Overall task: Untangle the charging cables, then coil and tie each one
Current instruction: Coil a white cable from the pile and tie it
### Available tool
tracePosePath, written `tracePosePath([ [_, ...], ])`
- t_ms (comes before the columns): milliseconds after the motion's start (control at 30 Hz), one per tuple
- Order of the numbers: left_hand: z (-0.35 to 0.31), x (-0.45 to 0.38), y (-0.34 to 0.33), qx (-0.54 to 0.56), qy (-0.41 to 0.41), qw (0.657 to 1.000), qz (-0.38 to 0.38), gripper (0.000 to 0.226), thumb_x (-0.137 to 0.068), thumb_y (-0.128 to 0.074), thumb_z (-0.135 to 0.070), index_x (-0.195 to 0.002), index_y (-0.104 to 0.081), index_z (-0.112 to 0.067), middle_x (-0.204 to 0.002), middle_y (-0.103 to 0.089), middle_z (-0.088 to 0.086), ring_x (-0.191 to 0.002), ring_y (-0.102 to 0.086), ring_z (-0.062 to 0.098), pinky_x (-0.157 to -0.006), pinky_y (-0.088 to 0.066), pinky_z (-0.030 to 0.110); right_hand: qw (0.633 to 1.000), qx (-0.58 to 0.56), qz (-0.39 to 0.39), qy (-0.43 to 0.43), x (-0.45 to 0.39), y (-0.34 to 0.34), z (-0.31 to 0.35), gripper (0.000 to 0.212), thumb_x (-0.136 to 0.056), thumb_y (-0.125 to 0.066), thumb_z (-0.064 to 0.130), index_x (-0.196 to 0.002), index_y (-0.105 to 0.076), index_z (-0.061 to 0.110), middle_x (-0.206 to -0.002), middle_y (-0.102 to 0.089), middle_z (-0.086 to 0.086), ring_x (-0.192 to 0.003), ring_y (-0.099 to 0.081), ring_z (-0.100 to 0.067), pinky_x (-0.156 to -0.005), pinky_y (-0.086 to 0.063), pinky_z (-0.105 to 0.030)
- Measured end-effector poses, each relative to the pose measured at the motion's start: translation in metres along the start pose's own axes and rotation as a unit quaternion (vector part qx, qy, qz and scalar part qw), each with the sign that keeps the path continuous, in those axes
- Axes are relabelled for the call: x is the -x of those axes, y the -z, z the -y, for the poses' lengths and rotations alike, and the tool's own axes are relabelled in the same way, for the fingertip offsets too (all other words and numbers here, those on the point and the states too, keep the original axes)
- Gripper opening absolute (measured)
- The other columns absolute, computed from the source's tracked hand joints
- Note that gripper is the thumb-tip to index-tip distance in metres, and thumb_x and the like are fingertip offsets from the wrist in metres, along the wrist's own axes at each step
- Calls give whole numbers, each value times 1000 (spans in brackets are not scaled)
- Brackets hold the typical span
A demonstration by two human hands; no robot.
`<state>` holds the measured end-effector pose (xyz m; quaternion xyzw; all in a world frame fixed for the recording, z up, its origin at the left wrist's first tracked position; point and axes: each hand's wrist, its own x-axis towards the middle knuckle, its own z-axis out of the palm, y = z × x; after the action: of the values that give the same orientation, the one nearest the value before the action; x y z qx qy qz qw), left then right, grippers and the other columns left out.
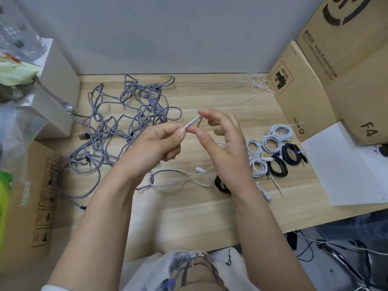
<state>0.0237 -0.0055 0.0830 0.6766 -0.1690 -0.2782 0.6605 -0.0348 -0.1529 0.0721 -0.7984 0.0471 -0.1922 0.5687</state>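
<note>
at the far left a brown carton (31, 196) sits low beside the table (210, 215), with white boxes (56, 85) and plastic bags (14, 66) stacked above it. on the wooden top, left of centre, lies the tangle (117, 124) of grey braided cables, its loops crossing many times and one strand trailing off the table's left edge.

the left hand (155, 143) is raised above the table, fingers curled, thumb and forefinger pinching a short white cable end (192, 122). the right hand (222, 141) meets it from the other side: thumb and forefinger touch the same white piece near its tip, the other fingers loosely spread and half open.

below the hands a loose white cable (178, 177) lies in slack curves on the wood, and a black coil (221, 184) shows partly behind the right wrist.

to the right, tied coils (270, 152) sit close together, several white and two or three black. at the back, white ties (257, 85) lie in a small heap near the cardboard boxes (327, 76). a white sheet (344, 164) covers the table's right end.
</note>
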Motion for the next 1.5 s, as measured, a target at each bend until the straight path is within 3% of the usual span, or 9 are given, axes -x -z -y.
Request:
tracePosePath([
  [133,0,0,-1,55,10,998,15,27,-87,-46,-34,-88,-73,-28,-49,-29,-11,-45,-25,5,-48,-34,16,999,35,12,6,0,-4,-3,24,-89,-52,35,-110,-60,26,-108,-57,11,-104,-52,-1,-95,-37,-19],
  [367,-8,-3,-2,355,109,928,31,36,-87,-45,-36,-58,-58,-20,-44,-19,-11,-44,-7,8,-37,-13,16,984,-114,79,-112,2,-9,3,22,-91,-46,31,-77,-61,25,-48,-40,13,-46,-37,-4,-51,-35,-21],
  [500,-6,-5,0,592,161,753,239,32,-99,-41,-28,-94,-63,-5,-54,-27,0,-48,-23,13,-49,-23,25,984,-77,83,-139,2,-23,3,30,-89,-41,42,-68,-60,31,-47,-38,13,-46,-34,0,-50,-30,-14],
  [600,-9,-6,-3,619,147,737,231,39,-99,-41,-19,-129,-47,7,-58,-30,3,-52,-25,14,-53,-25,26,977,-20,129,-168,3,-25,2,30,-89,-39,47,-66,-57,39,-51,-44,13,-53,-38,-4,-57,-33,-26],
  [733,-13,-13,-8,542,107,833,-4,24,-92,-45,-15,-110,-47,1,-56,-40,-5,-38,-28,5,-38,-24,14,951,123,227,-169,13,-24,6,32,-97,-46,22,-68,-51,34,-72,-63,7,-73,-56,-17,-73,-45,-36],
  [867,-15,-12,-18,393,60,912,-106,12,-98,-33,-3,-94,-45,-2,-67,-60,-2,-39,-27,2,-37,-21,11,936,166,264,-160,13,-24,19,24,-97,-47,21,-75,-55,27,-73,-60,1,-74,-57,-21,-70,-44,-35],
  [1067,-15,-6,-17,261,26,961,-85,12,-99,-32,0,-94,-39,-8,-87,-73,5,-47,-50,6,-44,-40,13,935,191,253,-156,14,-16,29,23,-95,-51,27,-81,-68,19,-50,-39,9,-54,-39,-8,-57,-32,-32],
  [1333,-17,3,-1,163,45,985,-22,48,-97,-43,-2,-142,-26,0,-109,-70,6,-85,-72,23,-70,-57,26,964,161,181,-108,17,-11,31,23,-84,-67,30,-63,-60,27,-49,-47,7,-53,-43,-9,-56,-35,-29],
  [1500,-20,11,-2,31,69,996,37,43,-97,-39,-1,-140,-37,-4,-81,-73,-3,-76,-65,16,-67,-51,16,984,117,97,-87,16,-9,35,13,-66,-71,37,-75,-67,29,-66,-69,4,-66,-64,-10,-64,-52,-39],
])
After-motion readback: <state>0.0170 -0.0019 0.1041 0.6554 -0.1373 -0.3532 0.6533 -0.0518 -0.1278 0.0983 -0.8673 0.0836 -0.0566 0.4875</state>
